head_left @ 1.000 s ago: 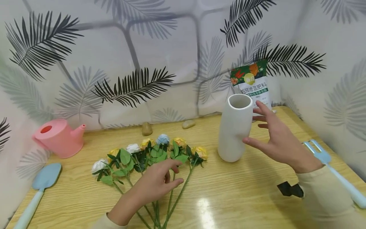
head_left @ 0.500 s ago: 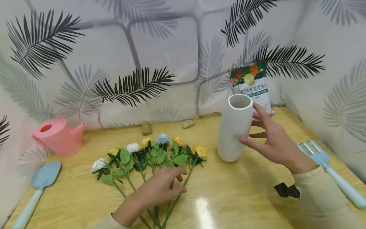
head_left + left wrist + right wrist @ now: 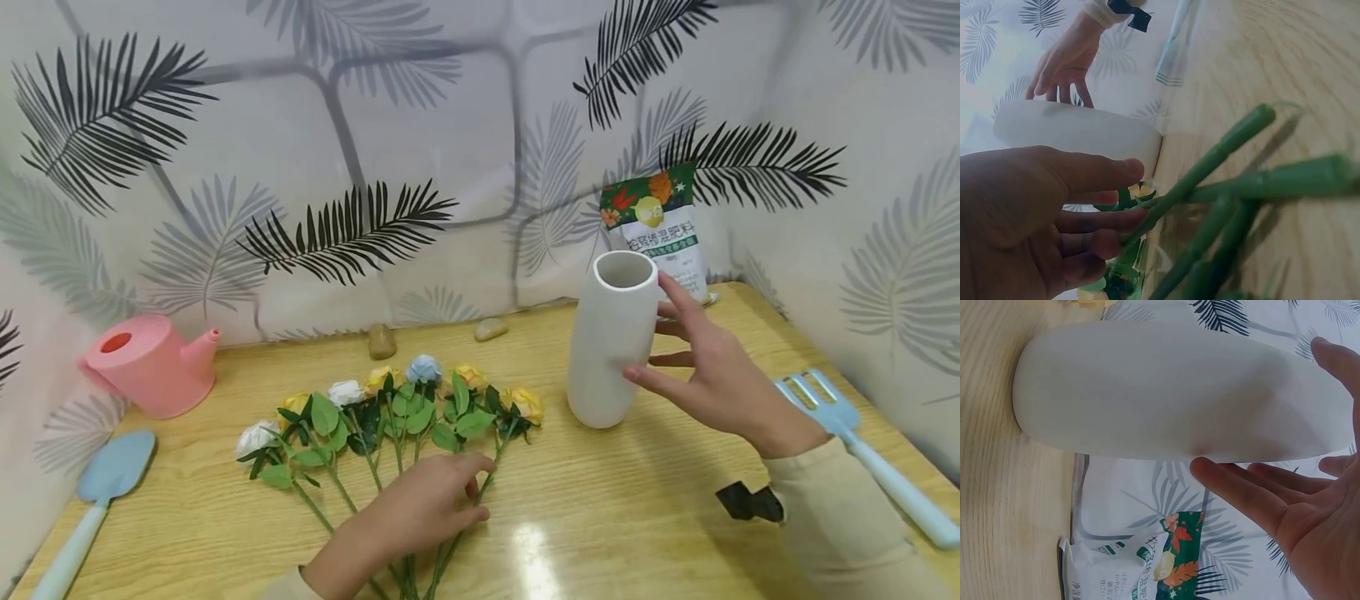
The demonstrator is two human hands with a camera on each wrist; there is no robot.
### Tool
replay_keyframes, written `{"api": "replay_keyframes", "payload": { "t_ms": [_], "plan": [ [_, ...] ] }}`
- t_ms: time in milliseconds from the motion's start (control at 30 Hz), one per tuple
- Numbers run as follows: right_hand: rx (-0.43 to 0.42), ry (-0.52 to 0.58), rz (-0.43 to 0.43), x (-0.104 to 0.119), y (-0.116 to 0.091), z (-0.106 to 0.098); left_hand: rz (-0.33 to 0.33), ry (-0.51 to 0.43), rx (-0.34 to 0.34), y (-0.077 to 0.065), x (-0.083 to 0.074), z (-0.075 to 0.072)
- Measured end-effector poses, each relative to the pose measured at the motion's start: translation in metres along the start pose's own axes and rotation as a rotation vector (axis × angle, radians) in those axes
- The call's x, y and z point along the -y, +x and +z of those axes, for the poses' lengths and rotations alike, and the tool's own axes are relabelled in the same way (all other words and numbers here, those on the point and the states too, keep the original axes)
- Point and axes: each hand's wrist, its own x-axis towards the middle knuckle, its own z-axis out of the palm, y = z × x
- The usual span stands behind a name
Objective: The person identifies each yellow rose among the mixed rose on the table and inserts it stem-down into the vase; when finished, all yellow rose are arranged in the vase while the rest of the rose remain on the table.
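Note:
In the head view my left hand (image 3: 420,508) lies low over the green stems of several roses, its fingertips right at the stem of the rightmost yellow rose (image 3: 527,405). The left wrist view has the thumb apart from the loosely bent fingers, with a green stem (image 3: 1210,159) just beyond the fingertips. A tall white vase (image 3: 611,358) stands upright on the table. My right hand (image 3: 720,375) is at its right side, fingers spread and thumb in front. The right wrist view shows one fingertip at the edge of the vase (image 3: 1166,394).
Behind the vase leans a fertilizer bag (image 3: 663,221). A pink watering can (image 3: 153,367) and a blue trowel (image 3: 116,467) are at the left, a blue hand fork (image 3: 828,412) at the right. Two stones (image 3: 382,342) lie along the back by the patterned cloth.
My right hand has moved slightly left, closer against the vase. The left hand has come down and a little right, to the rightmost rose's stem. The roses and vase stay in place.

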Motion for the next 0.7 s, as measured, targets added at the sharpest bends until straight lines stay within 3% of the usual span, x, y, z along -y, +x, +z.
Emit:
{"api": "replay_keyframes", "payload": {
  "t_ms": [333,533,700],
  "plan": [
    [0.025,-0.009,0.009,0.002,0.000,0.000,-0.011,0.099,0.013,0.005,-0.007,0.007],
    [0.030,-0.022,0.025,0.004,0.000,0.000,-0.030,0.141,-0.030,0.005,-0.010,0.012],
    [0.029,-0.031,0.020,0.003,0.001,-0.001,-0.035,0.114,-0.105,0.005,-0.012,0.017]
  ]
}}
